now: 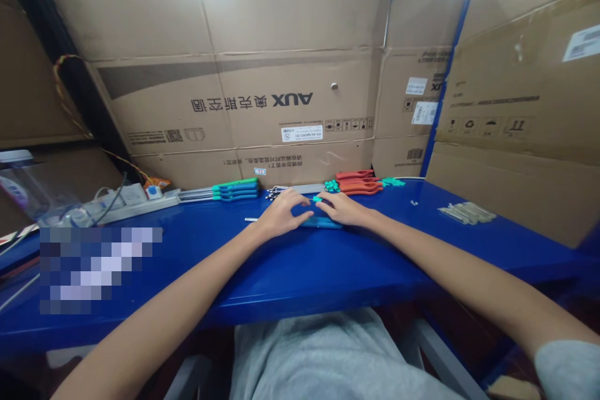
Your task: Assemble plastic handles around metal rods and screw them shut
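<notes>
Near the far side of the blue table (262, 275), my right hand (344, 207) pinches a small teal piece (317, 199) at its fingertips. My left hand (281, 212) is just left of it, thumb and forefinger spread apart in a curve. Whether its other fingers touch anything is hidden. Under both hands lies a blue handle (323, 223), and a thin metal rod (252, 220) sticks out to the left of my left hand. Behind the hands are more metal rods (312, 188), a stack of orange-red handles (360, 186) and loose teal pieces (392, 181).
Several blue and green handles with rods (237, 189) are stacked at the back left. Beside them lie a power strip (140, 205) and a clear plastic jar (42, 190). Pale slim pieces (466, 212) lie at right. Cardboard (244, 81) walls the back.
</notes>
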`<action>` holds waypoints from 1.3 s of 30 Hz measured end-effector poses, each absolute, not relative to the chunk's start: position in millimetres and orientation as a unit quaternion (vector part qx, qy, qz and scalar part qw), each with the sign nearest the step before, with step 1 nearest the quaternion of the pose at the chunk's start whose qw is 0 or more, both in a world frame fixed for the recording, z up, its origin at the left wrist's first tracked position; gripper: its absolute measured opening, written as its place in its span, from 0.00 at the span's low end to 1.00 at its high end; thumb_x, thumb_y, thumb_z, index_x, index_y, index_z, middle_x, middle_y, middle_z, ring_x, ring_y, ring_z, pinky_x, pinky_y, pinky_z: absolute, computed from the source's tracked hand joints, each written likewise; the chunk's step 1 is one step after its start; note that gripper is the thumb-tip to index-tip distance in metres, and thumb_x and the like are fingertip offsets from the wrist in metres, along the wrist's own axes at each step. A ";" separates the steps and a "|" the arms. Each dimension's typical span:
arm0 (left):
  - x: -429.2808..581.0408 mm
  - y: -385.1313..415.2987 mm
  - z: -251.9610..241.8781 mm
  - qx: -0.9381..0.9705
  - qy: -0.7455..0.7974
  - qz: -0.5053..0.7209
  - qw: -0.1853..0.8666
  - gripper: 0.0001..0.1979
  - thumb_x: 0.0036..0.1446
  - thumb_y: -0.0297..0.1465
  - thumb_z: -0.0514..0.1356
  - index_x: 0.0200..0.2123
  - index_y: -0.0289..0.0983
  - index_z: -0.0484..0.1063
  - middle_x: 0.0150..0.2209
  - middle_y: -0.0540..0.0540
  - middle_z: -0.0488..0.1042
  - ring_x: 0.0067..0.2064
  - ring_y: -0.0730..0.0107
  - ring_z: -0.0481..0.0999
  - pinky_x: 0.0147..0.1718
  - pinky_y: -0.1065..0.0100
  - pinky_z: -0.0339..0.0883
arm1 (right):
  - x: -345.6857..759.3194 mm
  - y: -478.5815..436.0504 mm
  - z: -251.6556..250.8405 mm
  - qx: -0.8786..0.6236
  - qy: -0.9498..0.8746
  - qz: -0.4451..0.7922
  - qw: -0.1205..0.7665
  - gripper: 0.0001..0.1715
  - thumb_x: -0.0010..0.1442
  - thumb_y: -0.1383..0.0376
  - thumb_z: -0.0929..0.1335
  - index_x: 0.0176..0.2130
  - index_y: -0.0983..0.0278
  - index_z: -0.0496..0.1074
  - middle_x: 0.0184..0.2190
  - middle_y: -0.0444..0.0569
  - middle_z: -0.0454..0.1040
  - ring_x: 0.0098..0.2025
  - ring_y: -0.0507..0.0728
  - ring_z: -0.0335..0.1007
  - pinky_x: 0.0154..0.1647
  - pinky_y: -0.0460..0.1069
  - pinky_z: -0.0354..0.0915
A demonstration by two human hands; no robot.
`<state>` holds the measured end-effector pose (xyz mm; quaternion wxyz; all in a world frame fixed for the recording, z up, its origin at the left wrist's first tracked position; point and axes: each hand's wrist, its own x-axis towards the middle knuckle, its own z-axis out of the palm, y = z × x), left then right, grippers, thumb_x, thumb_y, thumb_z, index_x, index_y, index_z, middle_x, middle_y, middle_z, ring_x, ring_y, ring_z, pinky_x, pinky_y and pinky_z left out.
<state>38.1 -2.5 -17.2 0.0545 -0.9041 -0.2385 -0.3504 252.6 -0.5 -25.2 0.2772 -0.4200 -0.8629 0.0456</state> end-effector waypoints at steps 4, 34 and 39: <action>35.8 -1.3 -13.4 -0.903 -0.242 -0.338 0.103 0.10 0.58 0.35 0.61 0.41 0.37 0.73 0.39 0.44 0.76 0.44 0.62 0.70 0.44 0.61 0.63 | 247.9 -10.3 -22.1 -0.367 -0.891 0.035 0.265 0.16 0.66 0.61 0.61 0.49 0.64 0.71 0.41 0.53 0.77 0.39 0.57 0.73 0.40 0.49 0.63; -56.9 56.5 6.7 -0.848 -0.511 -0.132 -0.049 0.08 0.36 0.25 0.61 0.25 0.40 0.75 0.24 0.50 0.76 0.30 0.65 0.75 0.27 0.73 0.62 | 270.4 6.4 -12.0 -0.488 -0.833 0.175 0.191 0.29 0.40 0.54 0.74 0.21 0.61 0.50 0.19 0.36 0.52 0.23 0.47 0.47 0.25 0.46 0.45; -65.2 62.0 3.3 -0.832 -0.528 -0.154 -0.075 0.06 0.36 0.27 0.64 0.24 0.40 0.74 0.24 0.50 0.76 0.29 0.64 0.75 0.27 0.72 0.63 | 285.7 11.2 -12.6 -0.482 -0.834 0.154 0.218 0.25 0.44 0.58 0.71 0.21 0.61 0.49 0.18 0.36 0.49 0.23 0.48 0.46 0.25 0.46 0.44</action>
